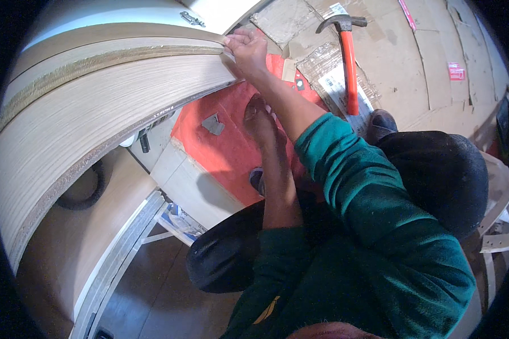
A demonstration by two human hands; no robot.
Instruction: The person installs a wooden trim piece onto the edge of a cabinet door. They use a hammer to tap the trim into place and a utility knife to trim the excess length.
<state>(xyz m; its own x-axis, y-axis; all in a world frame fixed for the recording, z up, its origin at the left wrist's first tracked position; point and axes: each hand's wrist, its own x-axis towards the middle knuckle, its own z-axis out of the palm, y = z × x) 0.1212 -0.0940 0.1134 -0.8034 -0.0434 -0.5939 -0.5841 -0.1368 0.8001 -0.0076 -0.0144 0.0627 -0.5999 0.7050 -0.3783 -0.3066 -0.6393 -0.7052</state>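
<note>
My right hand [249, 52] reaches to the far end of a pale wood-grain panel [124, 87]. Its fingers are closed at the tip of a thin brown strip [124, 31], which runs along the panel's upper side. Lower down, my left hand [260, 120] hangs in shadow over a red sheet [209, 150], close to the panel's end. The left fingers look curled together; whatever they may hold is hidden.
A claw hammer [349, 70] with an orange handle lies on flattened cardboard [430, 62] at the right. A small grey scrap [212, 124] rests on the red sheet. Metal hardware [192, 18] sits on a white surface. At lower left stands a light-edged frame [116, 263].
</note>
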